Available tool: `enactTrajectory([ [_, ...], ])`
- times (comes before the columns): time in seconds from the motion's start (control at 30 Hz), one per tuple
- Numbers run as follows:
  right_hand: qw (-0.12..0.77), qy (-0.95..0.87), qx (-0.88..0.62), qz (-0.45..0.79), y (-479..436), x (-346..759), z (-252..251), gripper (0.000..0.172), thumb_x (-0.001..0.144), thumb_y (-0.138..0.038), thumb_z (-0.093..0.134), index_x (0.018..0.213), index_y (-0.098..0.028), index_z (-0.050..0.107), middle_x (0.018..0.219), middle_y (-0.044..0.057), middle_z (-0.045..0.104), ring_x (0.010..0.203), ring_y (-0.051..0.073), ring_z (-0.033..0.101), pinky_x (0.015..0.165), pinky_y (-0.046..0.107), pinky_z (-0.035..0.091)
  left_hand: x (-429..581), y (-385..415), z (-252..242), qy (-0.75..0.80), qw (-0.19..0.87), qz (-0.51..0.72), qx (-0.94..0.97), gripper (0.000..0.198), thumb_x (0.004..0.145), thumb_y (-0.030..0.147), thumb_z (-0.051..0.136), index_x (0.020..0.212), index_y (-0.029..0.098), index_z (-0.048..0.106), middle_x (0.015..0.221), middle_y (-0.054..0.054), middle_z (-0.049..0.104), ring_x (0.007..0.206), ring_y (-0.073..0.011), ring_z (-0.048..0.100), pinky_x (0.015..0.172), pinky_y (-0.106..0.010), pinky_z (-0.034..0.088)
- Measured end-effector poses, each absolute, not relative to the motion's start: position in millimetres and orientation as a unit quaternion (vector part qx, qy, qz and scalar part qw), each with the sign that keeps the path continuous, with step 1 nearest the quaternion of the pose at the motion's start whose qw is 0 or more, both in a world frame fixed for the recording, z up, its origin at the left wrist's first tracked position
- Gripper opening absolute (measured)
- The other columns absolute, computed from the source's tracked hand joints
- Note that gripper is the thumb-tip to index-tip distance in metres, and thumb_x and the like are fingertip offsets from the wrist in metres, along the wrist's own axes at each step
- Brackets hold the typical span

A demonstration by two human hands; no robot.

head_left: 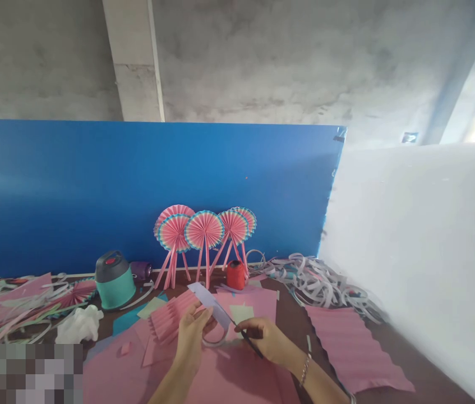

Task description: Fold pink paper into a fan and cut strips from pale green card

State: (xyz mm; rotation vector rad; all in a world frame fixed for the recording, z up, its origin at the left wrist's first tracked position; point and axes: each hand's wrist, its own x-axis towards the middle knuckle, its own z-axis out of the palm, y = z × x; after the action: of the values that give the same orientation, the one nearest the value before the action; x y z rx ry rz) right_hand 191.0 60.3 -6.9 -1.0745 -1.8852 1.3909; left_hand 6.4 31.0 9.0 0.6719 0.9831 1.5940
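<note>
Head view shows brown desk (290, 314); over it, the left grip (194, 332) pinches pale paper (207, 302) between thumb and fingers, and the right grip (267, 340) is closed on dark scissors (252, 345), whose blades meet the paper's lower right end.

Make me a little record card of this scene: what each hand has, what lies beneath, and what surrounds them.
Left hand: pinches a pale lilac paper strip
Right hand: holds a slim dark tool, probably scissors, pointing toward the strip
Beneath: flat pink paper sheets
Behind: round pink pleated-paper fans, a small red cylinder, a flat blue panel
Picture left: a teal container with dark grey lid
Picture right: heaped curly whitish strips; a wavy pink sheet
</note>
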Motion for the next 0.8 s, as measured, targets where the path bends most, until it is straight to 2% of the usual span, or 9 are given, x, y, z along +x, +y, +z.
enactTrajectory([
  [0.3, 0.291, -0.71, -0.388, 0.511, 60.5, 191.0, -8.1, 0.031, 0.066, -0.033, 0.061, 0.09, -0.013, 0.068, 0.054, -0.004, 0.05, 0.043, 0.005, 0.033, 0.041, 0.018, 0.026, 10.9, 26.9, 12.3, 0.415, 0.551, 0.654, 0.311, 0.039, 0.058, 0.032, 0.076, 0.09, 0.015, 0.063, 0.069, -0.004, 0.071, 0.069, -0.0195, 0.067, 0.068, -0.029, 0.05],
  [0.8, 0.298, -0.709, -0.376, 0.517, 61.2, 192.3, -10.7, 0.03, 0.068, -0.027, 0.059, 0.095, -0.017, 0.07, 0.064, 0.0, 0.061, 0.048, 0.008, 0.042, 0.045, 0.018, 0.032, 14.1, 24.7, 14.2, 0.417, 0.572, 0.635, 0.31, 0.043, 0.055, 0.033, 0.077, 0.092, 0.016, 0.06, 0.075, -0.007, 0.072, 0.075, -0.0239, 0.068, 0.067, -0.033, 0.052],
])
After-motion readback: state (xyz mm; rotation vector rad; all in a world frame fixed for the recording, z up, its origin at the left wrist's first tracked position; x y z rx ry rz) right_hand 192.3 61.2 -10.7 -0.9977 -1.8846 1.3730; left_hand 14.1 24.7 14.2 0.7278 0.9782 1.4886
